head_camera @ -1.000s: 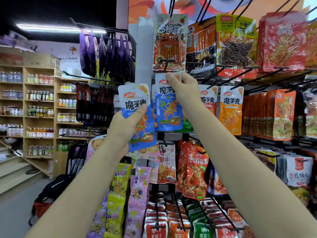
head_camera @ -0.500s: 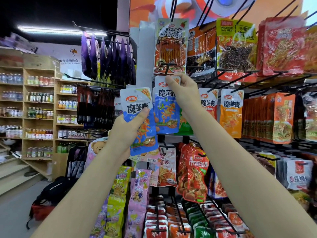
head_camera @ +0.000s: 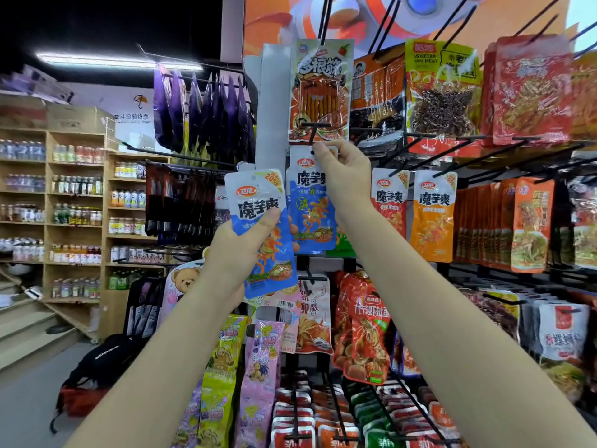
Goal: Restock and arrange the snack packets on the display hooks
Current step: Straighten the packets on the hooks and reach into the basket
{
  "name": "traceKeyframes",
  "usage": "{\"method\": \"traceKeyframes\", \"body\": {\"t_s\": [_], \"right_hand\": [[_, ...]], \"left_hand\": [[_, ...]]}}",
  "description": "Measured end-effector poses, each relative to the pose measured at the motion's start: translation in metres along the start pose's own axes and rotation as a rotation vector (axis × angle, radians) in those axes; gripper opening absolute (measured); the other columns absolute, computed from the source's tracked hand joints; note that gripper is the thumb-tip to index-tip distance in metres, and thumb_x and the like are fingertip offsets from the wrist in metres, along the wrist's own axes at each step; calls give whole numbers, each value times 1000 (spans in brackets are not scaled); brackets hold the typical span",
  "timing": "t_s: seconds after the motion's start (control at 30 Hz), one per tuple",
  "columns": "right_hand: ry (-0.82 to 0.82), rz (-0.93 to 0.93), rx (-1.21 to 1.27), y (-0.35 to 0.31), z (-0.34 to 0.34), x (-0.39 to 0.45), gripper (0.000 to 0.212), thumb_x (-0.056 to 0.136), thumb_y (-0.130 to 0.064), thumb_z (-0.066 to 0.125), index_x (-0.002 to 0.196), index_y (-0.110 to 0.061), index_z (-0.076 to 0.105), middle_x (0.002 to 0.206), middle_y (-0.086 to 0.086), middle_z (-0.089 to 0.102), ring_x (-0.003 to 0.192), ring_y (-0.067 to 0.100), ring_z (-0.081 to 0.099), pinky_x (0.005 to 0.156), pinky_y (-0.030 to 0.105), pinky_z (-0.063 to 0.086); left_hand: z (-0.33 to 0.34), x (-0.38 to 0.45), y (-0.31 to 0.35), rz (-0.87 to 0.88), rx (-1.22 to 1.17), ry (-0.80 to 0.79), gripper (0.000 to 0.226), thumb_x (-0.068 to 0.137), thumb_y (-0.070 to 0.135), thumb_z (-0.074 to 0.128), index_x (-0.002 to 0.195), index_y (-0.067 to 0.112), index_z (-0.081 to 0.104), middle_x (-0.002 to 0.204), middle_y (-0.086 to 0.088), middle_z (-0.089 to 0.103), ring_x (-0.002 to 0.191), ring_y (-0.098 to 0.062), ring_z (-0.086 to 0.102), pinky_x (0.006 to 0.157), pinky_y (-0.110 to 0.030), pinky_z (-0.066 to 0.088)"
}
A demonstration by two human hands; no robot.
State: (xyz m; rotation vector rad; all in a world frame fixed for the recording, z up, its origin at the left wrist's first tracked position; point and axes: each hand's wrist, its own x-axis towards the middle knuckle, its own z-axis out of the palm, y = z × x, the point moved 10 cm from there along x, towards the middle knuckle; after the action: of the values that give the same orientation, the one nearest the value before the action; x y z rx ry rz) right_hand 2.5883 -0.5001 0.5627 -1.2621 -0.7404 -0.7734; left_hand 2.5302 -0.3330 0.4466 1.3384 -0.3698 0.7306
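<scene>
Right hand (head_camera: 344, 176) is raised to the rack, fingers curled and pinching the top edge of a blue konjac snack packet (head_camera: 311, 218) right at its hang hole. That packet hangs upright, its top just under the T-shaped tip of a black display hook (head_camera: 315, 127). Cannot tell whether the hole is actually threaded on a hook; the fingers cover that spot.

Left hand (head_camera: 240, 250) holds a second blue packet (head_camera: 263, 234) of the same kind, thumb pressed across the front, the other fingers behind it. The held packet tilts slightly, top leaning left, and sits just left of the hanging one, in front of the rack and not on any hook. Their edges overlap in the view; contact cannot be judged.

Right of the hanging blue one, same row: a red-printed packet (head_camera: 389, 202) and an orange packet (head_camera: 433, 215) of the same brand, both hanging upright side by side.

Row above: spicy strip packet (head_camera: 319, 92) directly over the right hand, then a vegetarian meat packet (head_camera: 441, 88) further right.

Below: a red shrimp-print packet (head_camera: 365, 328) and pink bear-print packets (head_camera: 260, 376) hang lower on the rack.

Far left: wooden shelves (head_camera: 74, 205) stocked with bottles. A black backpack (head_camera: 103, 360) lies on the floor near them.
</scene>
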Motion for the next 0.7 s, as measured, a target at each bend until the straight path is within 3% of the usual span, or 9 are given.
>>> {"method": "traceKeyframes", "body": {"t_s": [0.1,0.23,0.33,0.47,0.53,0.6,0.67,0.7], "right_hand": [[2,-26,2,-5,0,-2,23,97,-13,64,75,-9,59,67,1,45,63,8,42,58,16,39],[20,-34,-2,-8,-2,-3,26,96,-11,64,71,-12,58,62,-2,42,56,6,37,53,16,36],[26,-10,2,-6,-2,-1,26,96,-10,64,70,-7,56,60,-2,39,54,6,34,52,15,35],[18,6,-58,-1,-4,3,28,95,-13,65,73,4,58,59,-1,40,54,9,34,53,18,35],[14,1,-92,4,-6,2,32,96,-18,64,79,9,61,60,0,41,56,10,34,55,24,32],[11,-28,-122,5,-9,-1,26,98,-21,63,88,3,66,62,-4,46,56,7,37,56,24,32],[-12,-99,-155,1,-9,-7,15,96,-24,66,107,-14,67,82,-5,62,69,7,50,64,25,42],[-45,-143,-179,-2,-6,-12,24,94,-26,68,118,-23,62,98,-5,66,80,8,53,71,26,47]], "left_hand": [[0,-2,2,5,4,-2,28,98,28,62,96,2,73,88,-11,78,74,-30,75,76,-50,62],[-2,-2,0,-7,6,8,32,93,33,66,100,3,74,93,-14,78,80,-33,75,81,-55,61],[-1,-3,0,-14,5,3,41,86,39,69,102,2,74,95,-15,78,82,-34,76,82,-56,61],[0,-2,3,3,5,-9,35,85,40,68,93,7,75,91,-12,78,80,-31,75,80,-51,61],[2,-2,1,-6,-3,-16,35,85,40,68,96,7,75,91,-13,78,80,-32,76,74,-48,62],[5,-3,1,-3,-20,-35,25,93,33,65,93,10,75,90,-12,79,76,-30,76,66,-42,62],[4,-3,0,-6,-20,-34,23,95,30,64,89,11,76,89,-12,78,75,-30,76,64,-42,62],[3,-3,1,-4,-26,-30,24,94,31,65,91,10,76,90,-12,78,75,-30,76,65,-43,62]]}}
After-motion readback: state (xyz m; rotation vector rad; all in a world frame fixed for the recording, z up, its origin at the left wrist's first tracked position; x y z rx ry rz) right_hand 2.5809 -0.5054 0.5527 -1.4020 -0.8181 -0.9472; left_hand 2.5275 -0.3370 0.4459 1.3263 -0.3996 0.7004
